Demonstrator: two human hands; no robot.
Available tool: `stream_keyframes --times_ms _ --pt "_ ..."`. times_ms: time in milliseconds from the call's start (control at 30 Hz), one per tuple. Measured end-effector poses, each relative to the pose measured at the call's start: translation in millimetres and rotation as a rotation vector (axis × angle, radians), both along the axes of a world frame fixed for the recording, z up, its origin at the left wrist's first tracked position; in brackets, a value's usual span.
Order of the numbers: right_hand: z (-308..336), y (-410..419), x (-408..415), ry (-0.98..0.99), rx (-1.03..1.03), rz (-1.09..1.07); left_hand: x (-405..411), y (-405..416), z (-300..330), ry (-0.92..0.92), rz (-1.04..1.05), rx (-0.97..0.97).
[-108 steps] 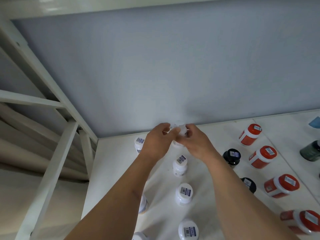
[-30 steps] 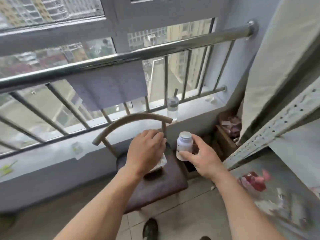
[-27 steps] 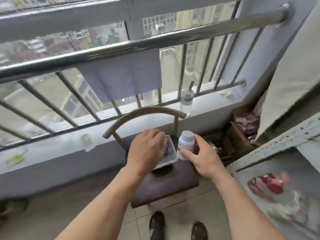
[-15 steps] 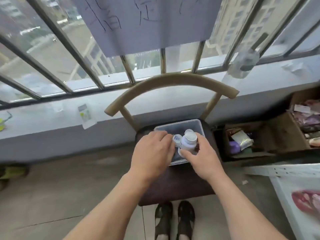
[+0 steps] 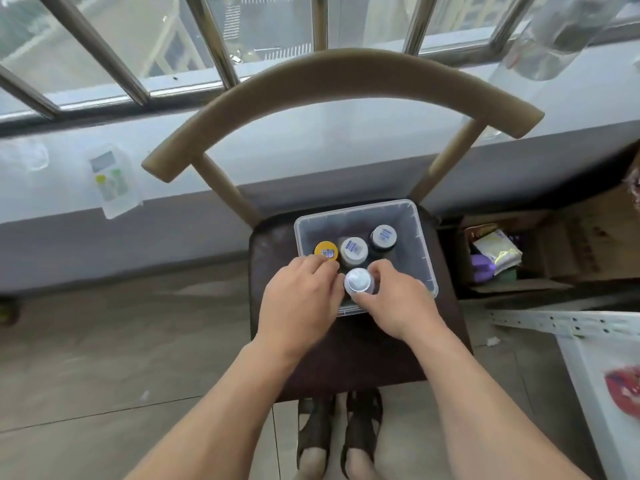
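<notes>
- Plastic tub, clear, one, sits on the dark seat of one chair with a curved tan backrest
- Bottles: four in all, three standing inside the tub, one in hand
- Standing row, left to right: yellow-capped bottle, grey-capped bottle, dark bottle with a pale cap, each just beside the next
- Each of those three caps carries one barcode sticker with blue print, writing too small to read
- White-capped bottle, upright, over the tub's near edge, just in front of the grey-capped one
- Right hand: fingers and thumb curled round the white-capped bottle, gripping it below the cap
- Left hand: fingers bent and pressed together, tips by that bottle's left side and at the yellow cap's edge; cannot tell if they grip anything
- One remote in clear wrap on the window sill, left of the chair; print unreadable
- One spray bottle, blurred, top right
- One cardboard box on the floor right of the chair, a silvery packet inside
- Two sandals below the seat's front edge
- One poster at the right edge, red lips printed on it
</notes>
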State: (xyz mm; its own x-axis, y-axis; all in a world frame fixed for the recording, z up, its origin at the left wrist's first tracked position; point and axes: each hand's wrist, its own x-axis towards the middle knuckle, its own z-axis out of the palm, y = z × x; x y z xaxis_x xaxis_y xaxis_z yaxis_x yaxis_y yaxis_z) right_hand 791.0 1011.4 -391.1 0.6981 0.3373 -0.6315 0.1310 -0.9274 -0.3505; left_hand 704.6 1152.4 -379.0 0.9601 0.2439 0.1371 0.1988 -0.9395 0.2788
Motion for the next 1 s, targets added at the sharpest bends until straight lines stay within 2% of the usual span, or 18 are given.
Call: stream_keyframes --times_ms 200,367,500,700,1000 --pt "24.6 -9.6 2.0 0.043 0.075 -0.061 -8.2 0.9 20.0 0.105 0.012 0.01" --pt "112.4 -40.9 -3.0 -0.032 0.105 -0.113 0.9 -22.1 98.7 0.18 -0.093 0.046" --pt "196.0 -86.2 -25.0 -0.092 0.059 -0.218 -0.8 -64.1 163.5 0.224 -0.253 0.032" --pt "286.7 -161.9 -67.8 -0.238 0.012 -0.428 6.2 -144.9 256.0 0.132 -0.579 0.025" --pt "359.4 -296.7 -93.7 -0.423 0.014 -0.754 39.9 -286.1 315.3 -0.056 -0.842 0.001"
